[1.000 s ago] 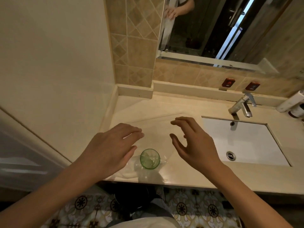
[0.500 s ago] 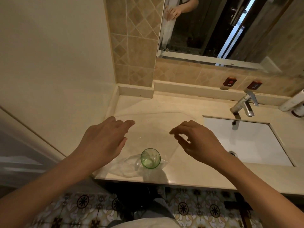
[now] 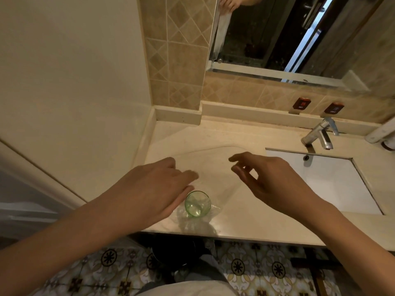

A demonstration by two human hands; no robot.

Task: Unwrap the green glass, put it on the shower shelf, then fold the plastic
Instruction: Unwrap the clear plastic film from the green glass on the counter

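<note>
While the green glass (image 3: 197,203) is stood upright near the bench (image 3: 245,223) front edge on the spread clear plastic (image 3: 209,167), nothing is held: the left hand (image 3: 154,189) is spread loosely beside it, the right hand (image 3: 271,180) half-curled above the sheet.

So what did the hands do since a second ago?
The left hand slid nearer, beside the green glass. The right hand loosened its fingers. Neither took hold of anything. The glass and the clear plastic stayed put on the counter.
</note>
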